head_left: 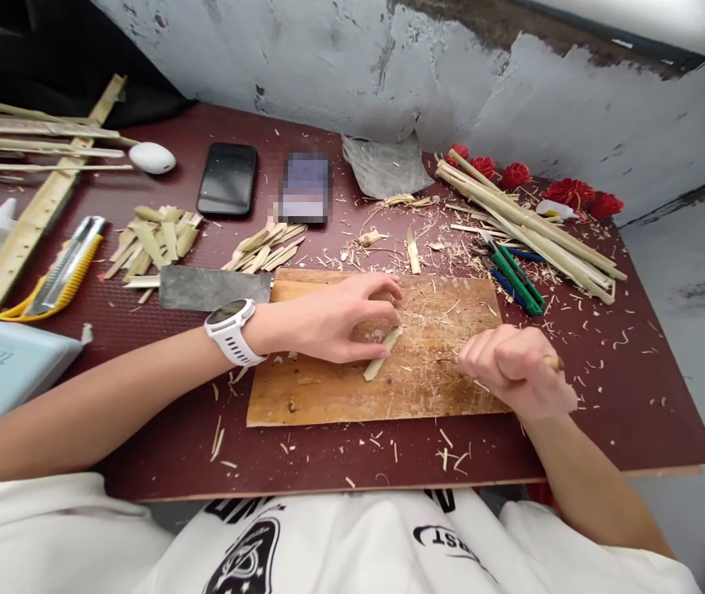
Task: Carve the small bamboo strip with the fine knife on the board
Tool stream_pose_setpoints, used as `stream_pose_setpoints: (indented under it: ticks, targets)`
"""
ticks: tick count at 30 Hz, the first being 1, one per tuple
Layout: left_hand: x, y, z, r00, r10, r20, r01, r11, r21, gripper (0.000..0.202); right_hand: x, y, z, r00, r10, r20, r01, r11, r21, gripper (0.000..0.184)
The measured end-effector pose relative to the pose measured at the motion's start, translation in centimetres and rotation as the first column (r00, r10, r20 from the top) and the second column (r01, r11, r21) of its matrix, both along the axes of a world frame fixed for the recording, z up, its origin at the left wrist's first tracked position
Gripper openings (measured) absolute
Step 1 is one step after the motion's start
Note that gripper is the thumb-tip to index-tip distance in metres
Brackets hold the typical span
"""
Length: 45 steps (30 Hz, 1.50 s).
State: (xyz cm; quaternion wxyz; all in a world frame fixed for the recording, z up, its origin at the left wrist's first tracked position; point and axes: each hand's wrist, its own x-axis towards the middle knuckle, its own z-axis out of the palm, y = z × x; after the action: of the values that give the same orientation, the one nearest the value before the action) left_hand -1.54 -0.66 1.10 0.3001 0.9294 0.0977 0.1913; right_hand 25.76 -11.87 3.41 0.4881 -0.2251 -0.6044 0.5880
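My left hand, a white watch on its wrist, rests over the wooden board. Its thumb and curled fingertips bear on a short, pale bamboo strip that lies slanted on the wood. At the board's right side my right hand is closed in a fist around a slim tool with a wooden handle. The handle's butt pokes out past the fist, and a thin tip shows on the board side; most of the tool is hidden. Fine shavings lie between the two hands.
Piles of cut strips, a grey metal plate, and a phone are at left. Yellow cutter and light-blue box lie farther left. Green-handled pliers, long bamboo sticks and red flowers sit at right.
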Motion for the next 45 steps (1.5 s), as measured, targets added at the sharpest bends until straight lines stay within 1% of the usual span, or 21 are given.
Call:
stream_pose_setpoints:
  ticks: [3,6,10,12,16,19,21,22,28,37,41,45]
  targets:
    - [0.1,-0.2,0.3,1.0,-0.012,0.015,0.013,0.995,-0.101,0.029,0.3,0.8,-0.4,0.998,-0.004,-0.057,0.002,1.0,-0.024,0.053]
    - [0.2,-0.3,0.6,0.999,-0.007,0.043,0.016,0.976,-0.216,0.03,0.5,1.2,-0.5,0.998,0.001,-0.069,-0.003,0.999,-0.037,0.053]
    - [0.3,-0.4,0.7,0.993,0.058,0.099,-0.021,0.942,-0.335,0.025,0.6,1.1,-0.3,0.998,-0.01,-0.057,0.008,0.999,-0.047,0.054]
    - [0.4,-0.4,0.7,0.988,0.08,0.134,-0.019,0.914,-0.406,0.022,0.5,1.1,-0.3,0.998,-0.03,-0.048,0.026,0.997,-0.069,0.056]
    - [0.4,-0.4,0.5,0.98,0.103,0.169,0.011,0.824,-0.567,0.02,0.5,1.1,-0.3,0.996,-0.059,-0.06,0.053,0.993,-0.101,0.058]
    - [0.4,-0.3,0.2,0.976,0.145,0.163,0.009,0.717,-0.697,0.018,0.5,1.3,-0.4,0.996,-0.055,-0.073,0.047,0.993,-0.112,0.058]
    - [0.5,-0.2,0.1,0.973,0.173,0.156,0.005,0.654,-0.756,0.018,0.4,1.5,-0.4,0.995,-0.053,-0.087,0.042,0.992,-0.123,0.057]
    - [0.5,-0.1,0.1,0.971,0.184,0.154,0.002,0.636,-0.771,0.019,0.3,1.5,-0.3,0.994,-0.052,-0.093,0.04,0.991,-0.125,0.057]
    - [0.7,0.8,-0.2,0.964,0.217,0.152,-0.01,0.603,-0.798,0.024,-0.1,1.5,-0.1,0.994,-0.041,-0.097,0.031,0.993,-0.111,0.059]
    - [0.6,1.1,-0.2,0.97,0.199,0.141,0.008,0.554,-0.833,0.025,-0.1,0.6,-0.5,0.995,-0.04,-0.092,0.035,0.997,-0.063,0.057]
    - [0.8,1.3,-0.3,0.961,0.227,0.159,0.017,0.525,-0.851,0.026,0.1,0.3,-0.5,0.995,-0.023,-0.096,0.018,0.999,-0.052,0.06]
    - [0.9,1.5,-0.5,0.95,0.259,0.176,0.025,0.499,-0.866,0.03,0.6,0.4,-0.6,0.995,-0.029,-0.094,0.023,0.998,-0.062,0.058]
